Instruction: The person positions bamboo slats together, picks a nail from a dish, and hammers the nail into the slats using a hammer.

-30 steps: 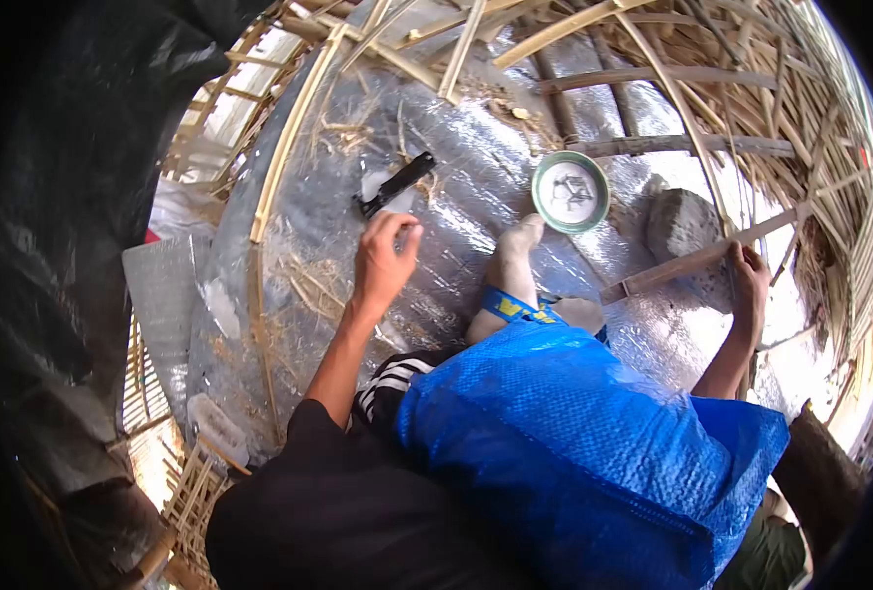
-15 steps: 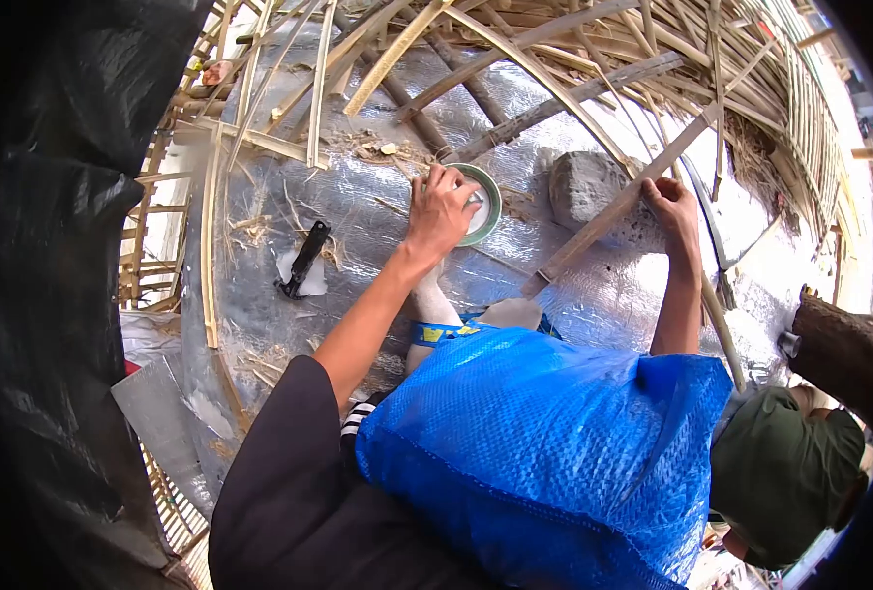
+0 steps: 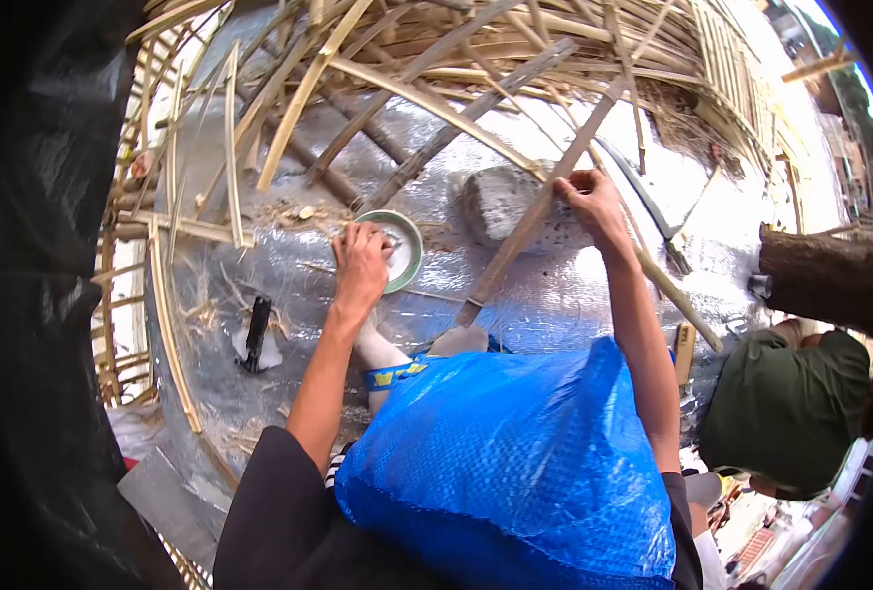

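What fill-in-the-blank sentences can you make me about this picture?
1. The hand holding the long brown strip is the person's ____ one.
2. The left hand covers part of a bowl with a ____ rim.
3. In the picture, the black tool lies to the ____ of the bowl.
4. The big piece of woven plastic below the hands is coloured ____.

Missing words: right; green; left; blue.
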